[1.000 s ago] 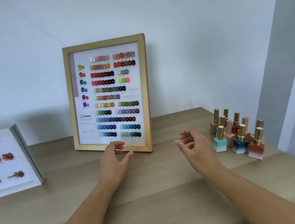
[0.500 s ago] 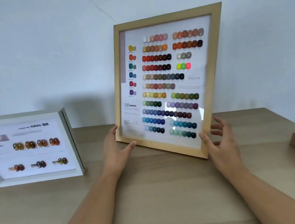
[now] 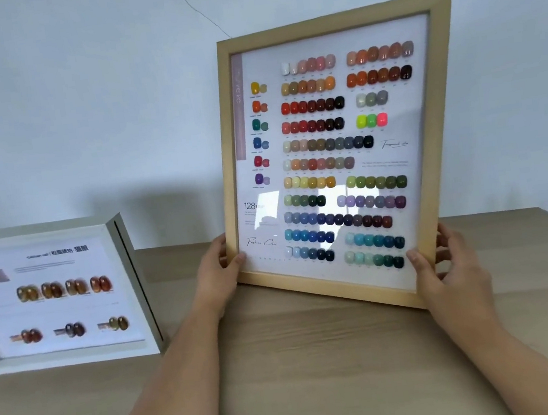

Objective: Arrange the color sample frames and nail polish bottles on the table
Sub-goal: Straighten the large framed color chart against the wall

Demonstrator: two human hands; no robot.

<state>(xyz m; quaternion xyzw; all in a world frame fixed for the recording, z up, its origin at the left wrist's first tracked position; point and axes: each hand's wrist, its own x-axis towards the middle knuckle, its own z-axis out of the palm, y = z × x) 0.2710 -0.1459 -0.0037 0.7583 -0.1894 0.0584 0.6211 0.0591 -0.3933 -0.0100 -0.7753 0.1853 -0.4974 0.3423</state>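
Both hands are on the wooden frame [image 3: 343, 161], the big one packed with rows of colour samples. The left hand [image 3: 217, 276] clasps the lower left edge, thumb pressed on the front of the frame and fingers wrapped behind. The right hand [image 3: 453, 271] grips the lower right corner, thumb flat on the front, fingers curled round the outer edge. The frame stands tilted, its top leaning to the right; whether its bottom edge touches the table [image 3: 320, 374] I cannot tell from here. It fills the middle of the scene, close to the far wall [image 3: 79, 93]. Over on the left, well apart, the white frame [image 3: 59, 295] with its amber and brown samples sits propped on the table, untouched. No nail polish bottles in sight from this angle.
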